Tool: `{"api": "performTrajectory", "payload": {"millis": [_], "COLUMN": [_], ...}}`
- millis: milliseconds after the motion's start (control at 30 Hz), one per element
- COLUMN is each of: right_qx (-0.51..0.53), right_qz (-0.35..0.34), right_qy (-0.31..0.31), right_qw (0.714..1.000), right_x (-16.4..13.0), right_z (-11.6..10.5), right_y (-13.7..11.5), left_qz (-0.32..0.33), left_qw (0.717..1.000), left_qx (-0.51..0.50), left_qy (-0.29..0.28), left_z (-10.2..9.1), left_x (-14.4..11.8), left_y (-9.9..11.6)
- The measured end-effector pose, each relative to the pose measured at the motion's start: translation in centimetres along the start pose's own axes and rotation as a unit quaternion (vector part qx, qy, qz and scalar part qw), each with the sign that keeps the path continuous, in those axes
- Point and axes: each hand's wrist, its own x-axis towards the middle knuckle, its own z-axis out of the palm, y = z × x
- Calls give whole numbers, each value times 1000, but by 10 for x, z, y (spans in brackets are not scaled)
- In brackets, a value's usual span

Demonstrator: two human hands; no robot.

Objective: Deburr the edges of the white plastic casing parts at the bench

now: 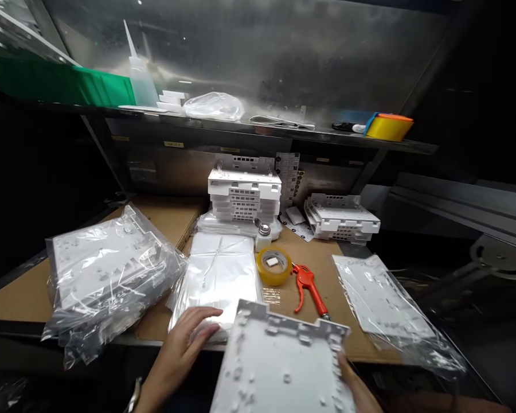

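My right hand (358,383) grips a white molded plastic panel (286,367) by its right edge, in front of the bench edge. Clips and small raised tabs line the panel's sides. My left hand (188,346), thumb and fingers apart, is over the near end of a stack of clear plastic bags (219,275); whether it touches the top bag I cannot tell. Left of that stack lies a pile of bagged white panels (107,258). Another bagged panel (382,295) rests at the right.
A roll of yellow tape (274,276) and a red air blow gun (308,287) lie mid-bench. Behind them stand stacked white panels (245,189), a small bottle (264,238) and a second panel stack (344,217). The metal shelf (223,121) above carries a squeeze bottle (141,80).
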Motion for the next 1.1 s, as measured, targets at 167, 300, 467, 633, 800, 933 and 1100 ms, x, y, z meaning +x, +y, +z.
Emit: {"api": "performTrajectory", "payload": {"millis": [167, 300, 467, 633, 800, 933, 1100], "right_qx": [92, 196, 269, 277, 256, 211, 112], "right_qz": [24, 6, -54, -58, -62, -27, 10], "right_qy": [70, 104, 105, 84, 86, 44, -108], "right_qw": [993, 975, 956, 956, 961, 976, 988], "right_x": [-14, -22, -24, -25, -24, -22, -10], "right_z": [-34, -25, -4, 1, -2, 7, 68], "right_y": [-11, -25, -33, -32, -29, -21, 9], "left_qz": [37, 17, -36, -104, -113, -91, -74], "left_qw": [993, 987, 989, 977, 967, 977, 975], "left_qx": [109, 141, 71, -44, -113, -111, -128], "left_qy": [-38, -72, -121, -183, -196, -155, -164], "left_z": [7, 1, -20, -27, -32, -32, -18], "left_x": [21, 29, 58, 86, 93, 90, 87], "left_y": [-9, -4, 1, -10, -11, -2, 4]}}
